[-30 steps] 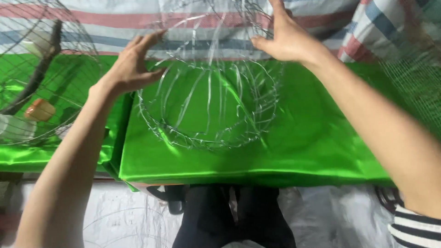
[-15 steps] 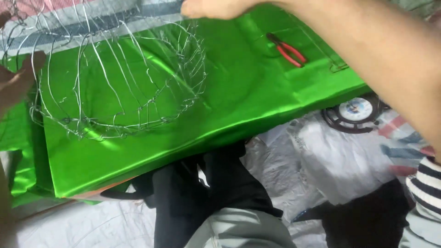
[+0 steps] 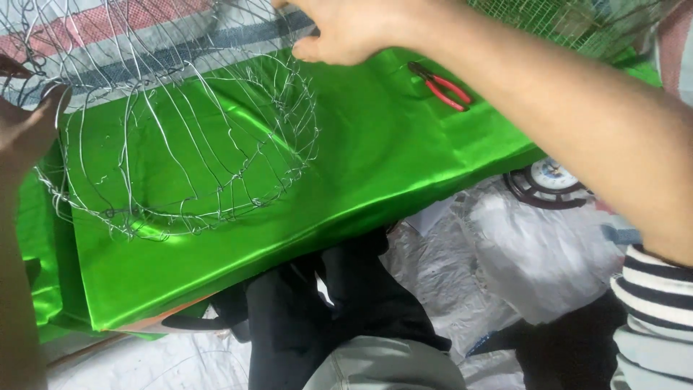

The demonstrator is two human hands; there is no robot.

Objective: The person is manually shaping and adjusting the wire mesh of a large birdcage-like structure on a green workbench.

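Both hands, left [image 3: 25, 133] and right [image 3: 346, 29], grip the wire frame [image 3: 180, 144] at opposite rims with curled fingers; steady, even pressure should avoid bending it.

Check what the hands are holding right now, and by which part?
Both hold the wire cage. The left hand grips its rim at the left side; the right hand grips the rim at the far right. The red pliers lie untouched on the green cloth.
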